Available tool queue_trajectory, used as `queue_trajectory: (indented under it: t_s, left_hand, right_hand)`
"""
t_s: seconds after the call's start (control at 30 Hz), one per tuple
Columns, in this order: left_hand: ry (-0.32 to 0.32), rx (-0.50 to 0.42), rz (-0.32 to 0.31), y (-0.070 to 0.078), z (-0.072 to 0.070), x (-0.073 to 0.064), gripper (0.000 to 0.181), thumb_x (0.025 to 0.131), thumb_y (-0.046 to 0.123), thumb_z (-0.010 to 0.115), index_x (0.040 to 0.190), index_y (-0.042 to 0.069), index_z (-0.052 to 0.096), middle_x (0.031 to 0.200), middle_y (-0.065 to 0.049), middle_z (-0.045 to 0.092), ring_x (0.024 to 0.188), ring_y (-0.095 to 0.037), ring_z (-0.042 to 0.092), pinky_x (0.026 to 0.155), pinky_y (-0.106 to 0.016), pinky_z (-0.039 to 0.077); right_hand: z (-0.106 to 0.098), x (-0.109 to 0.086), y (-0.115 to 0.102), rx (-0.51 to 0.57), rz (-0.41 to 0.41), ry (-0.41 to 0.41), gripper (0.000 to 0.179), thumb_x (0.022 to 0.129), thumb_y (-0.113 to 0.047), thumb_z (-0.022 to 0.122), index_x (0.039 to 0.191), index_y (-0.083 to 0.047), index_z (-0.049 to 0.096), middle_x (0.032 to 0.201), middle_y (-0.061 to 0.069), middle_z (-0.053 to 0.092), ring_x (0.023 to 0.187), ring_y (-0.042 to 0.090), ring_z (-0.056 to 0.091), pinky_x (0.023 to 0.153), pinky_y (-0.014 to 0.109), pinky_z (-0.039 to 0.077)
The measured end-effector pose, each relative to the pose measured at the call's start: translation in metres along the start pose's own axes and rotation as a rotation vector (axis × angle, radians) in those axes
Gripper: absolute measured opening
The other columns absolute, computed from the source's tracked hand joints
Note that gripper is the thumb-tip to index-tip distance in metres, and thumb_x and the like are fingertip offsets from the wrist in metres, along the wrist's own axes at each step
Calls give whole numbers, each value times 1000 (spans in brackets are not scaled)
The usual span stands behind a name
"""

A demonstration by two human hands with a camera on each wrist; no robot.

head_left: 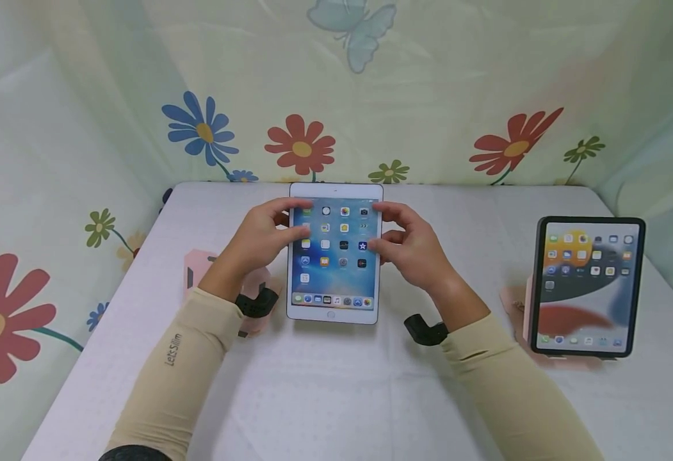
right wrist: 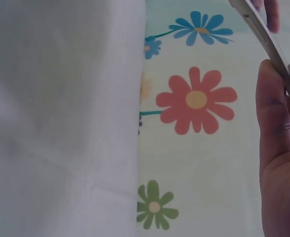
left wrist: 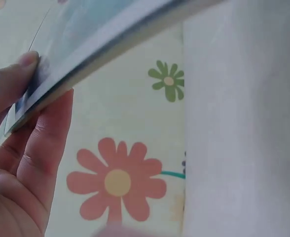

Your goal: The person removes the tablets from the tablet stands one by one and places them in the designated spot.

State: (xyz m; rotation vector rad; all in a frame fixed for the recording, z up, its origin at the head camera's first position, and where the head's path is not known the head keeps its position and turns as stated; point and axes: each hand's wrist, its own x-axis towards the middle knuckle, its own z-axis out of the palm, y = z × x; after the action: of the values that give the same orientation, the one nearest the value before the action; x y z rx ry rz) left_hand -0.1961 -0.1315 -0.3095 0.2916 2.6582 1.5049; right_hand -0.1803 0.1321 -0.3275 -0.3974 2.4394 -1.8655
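A white-framed tablet [head_left: 327, 278] with a lit home screen of app icons is held up over the middle of the table. My left hand [head_left: 261, 234] grips its left edge, thumb on the screen side and other fingers behind, as the left wrist view shows. On the opposite edge my right hand [head_left: 419, 246] pinches the tablet in the same way. The right wrist view shows the tablet's thin side [right wrist: 266, 42] between thumb and fingers. Beneath my left forearm lies a pink stand [head_left: 199, 264] with dark pads, partly hidden by the wrist.
At the right, a dark-framed tablet [head_left: 586, 282] with its screen lit leans on another pink stand [head_left: 511, 301]. A white cloth covers the table [head_left: 336, 397]. A flower-print curtain [head_left: 428, 96] hangs behind and at both sides.
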Motion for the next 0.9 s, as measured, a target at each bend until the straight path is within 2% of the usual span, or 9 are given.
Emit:
queue_trajectory:
  t_s: [0.23, 0.47, 0.73, 0.9]
  left_hand:
    - [8, 20, -38, 2, 10, 10, 46, 94, 20, 73, 138, 24, 61, 119, -2, 59, 103, -23, 55, 81, -33, 56]
    - [6, -17, -90, 8, 20, 17, 45, 94, 20, 72, 138, 27, 62, 118, -2, 60, 104, -23, 56, 85, -35, 55]
    - [-12, -13, -121, 8, 31, 23, 47, 96, 16, 70, 140, 25, 57, 126, -2, 56, 105, -23, 56, 85, -34, 56]
    - [-7, -48, -139, 7, 37, 27, 46, 96, 14, 69, 140, 24, 58, 128, -2, 55, 105, -25, 56, 87, -35, 56]
  right_hand:
    - [-6, 2, 2, -11, 22, 24, 58, 93, 3, 67, 147, -8, 46, 128, 16, 48, 88, 26, 64, 73, 28, 59]
    - [-13, 4, 8, -17, 19, 46, 58, 94, 4, 66, 147, -7, 46, 128, 16, 50, 88, 24, 66, 74, 27, 59]
    - [-16, 6, 15, -11, 59, 54, 58, 94, 4, 66, 147, -7, 46, 129, 17, 49, 89, 25, 64, 74, 26, 58]
    - [-16, 7, 22, -1, 72, 57, 58, 94, 3, 66, 148, -8, 45, 131, 17, 49, 91, 25, 64, 75, 26, 58]
